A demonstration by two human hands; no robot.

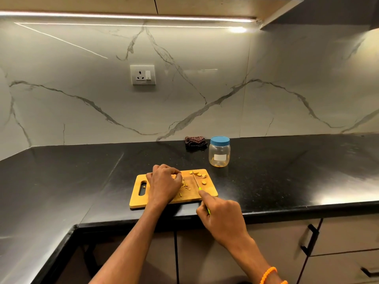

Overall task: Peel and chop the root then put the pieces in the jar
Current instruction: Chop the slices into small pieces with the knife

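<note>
Hands work over a pale wooden cutting board (164, 198) with a slotted handle, set near the front edge of a polished black stone tabletop (287, 171). The left hand (164, 181) bunches its curled fingers over a piece of yellow-orange root (174, 176), its grip pinning the piece to the board, apparently so it cannot roll under the blade. The right hand (222, 215) wraps the green handle of a slim kitchen knife (197, 181), index finger laid along the spine for control, the blade resting on the board between the root and a scatter of cut orange rounds (200, 175) at the board's far right corner. Thin peel scraps (184, 186) lie beside the left hand. A clear plastic jar (219, 152) with a blue screw lid stands just behind the board, lid on, something orange in its base, near enough for loading later. A folded dark checked cloth (195, 141) sits beside it against the wall. Chopping looks partway done; no fresh pieces can reach the jar until it is opened. White marble-veined wall panels (82, 78), a socket plate (143, 75) and an under-cabinet light strip (123, 15) frame the scene.
</note>
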